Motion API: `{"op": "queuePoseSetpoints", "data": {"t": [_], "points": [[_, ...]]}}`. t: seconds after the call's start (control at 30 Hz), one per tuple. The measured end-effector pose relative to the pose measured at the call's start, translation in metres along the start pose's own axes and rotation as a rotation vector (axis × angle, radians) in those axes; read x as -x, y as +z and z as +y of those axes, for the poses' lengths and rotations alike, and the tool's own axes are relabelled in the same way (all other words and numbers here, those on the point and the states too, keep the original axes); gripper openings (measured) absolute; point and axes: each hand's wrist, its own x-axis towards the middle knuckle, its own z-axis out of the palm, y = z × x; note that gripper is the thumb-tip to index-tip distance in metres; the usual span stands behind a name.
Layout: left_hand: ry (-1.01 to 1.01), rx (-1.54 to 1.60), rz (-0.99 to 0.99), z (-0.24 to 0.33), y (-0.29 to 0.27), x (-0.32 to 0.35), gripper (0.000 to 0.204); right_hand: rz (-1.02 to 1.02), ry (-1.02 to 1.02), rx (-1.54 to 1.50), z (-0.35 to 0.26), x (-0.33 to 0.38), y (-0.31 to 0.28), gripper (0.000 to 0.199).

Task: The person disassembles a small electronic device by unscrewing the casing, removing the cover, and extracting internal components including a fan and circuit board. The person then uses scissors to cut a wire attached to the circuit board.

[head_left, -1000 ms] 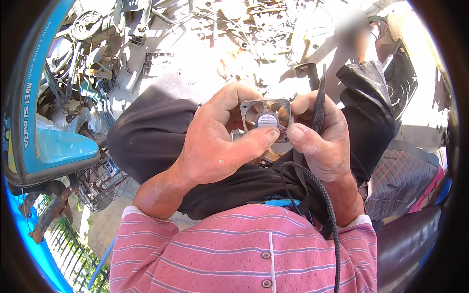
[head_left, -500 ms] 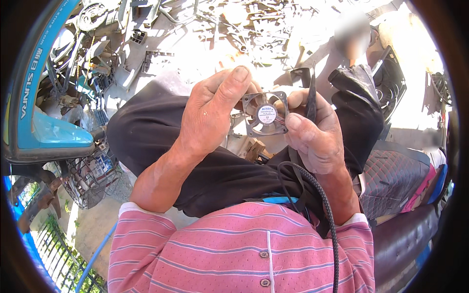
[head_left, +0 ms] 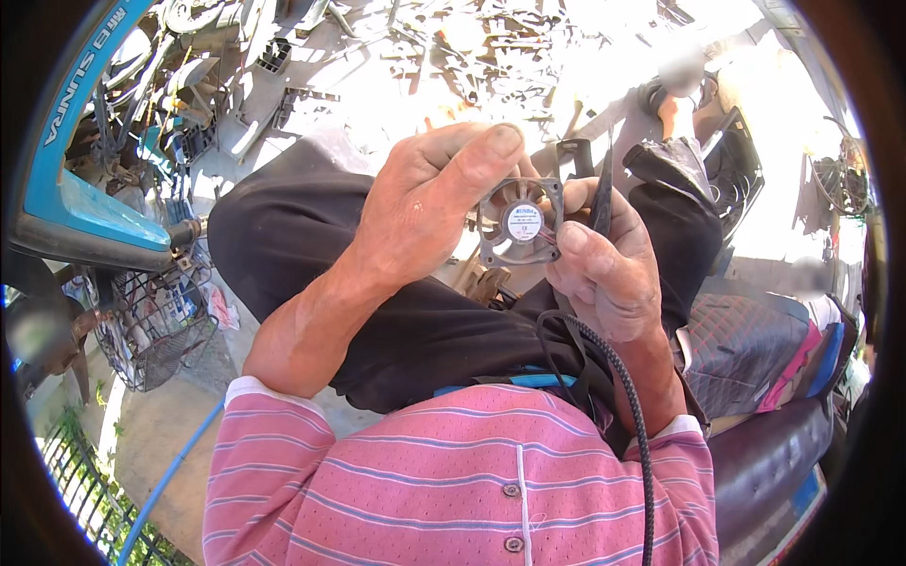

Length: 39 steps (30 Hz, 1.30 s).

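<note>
A small square cooling fan [head_left: 508,251], with a dark frame, pale brown blades and a round white label, is between my two hands above my lap. My right hand [head_left: 612,269] pinches its right side, with the thumb near thin reddish wires at the hub. A slim black pointed tool [head_left: 604,193] is also tucked in this hand, tip upward. My left hand [head_left: 425,203] is closed at the fan's upper left edge, thumb up; its fingertips are partly hidden behind the thumb and frame.
A black braided cord [head_left: 634,401] runs up past my right forearm. Metal scrap and parts [head_left: 472,57] litter the sunlit ground ahead. On the left are a blue panel [head_left: 90,208] and a wire basket [head_left: 151,330]; a quilted dark seat [head_left: 741,344] is on the right.
The fan and my left hand have shifted slightly right. My right hand keeps its hold on the fan and the pointed tool. The view has tilted a little.
</note>
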Motion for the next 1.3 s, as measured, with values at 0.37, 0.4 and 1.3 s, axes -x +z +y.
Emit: {"op": "queuePoseSetpoints", "data": {"t": [0.37, 0.4, 1.3], "points": [[0.046, 0.03, -0.018, 0.005, -0.004, 0.009, 0.051, -0.032, -0.033, -0.035, 0.004, 0.01, 0.012, 0.028], [0.045, 0.037, -0.021, 0.006, -0.004, 0.01, 0.051, -0.03, -0.033, -0.037, 0.004, 0.011, 0.013, 0.028], [0.513, -0.633, -0.049, -0.011, 0.012, -0.004, 0.045, -0.139, -0.281, -0.01, -0.043, 0.02, 0.035, 0.028]]}}
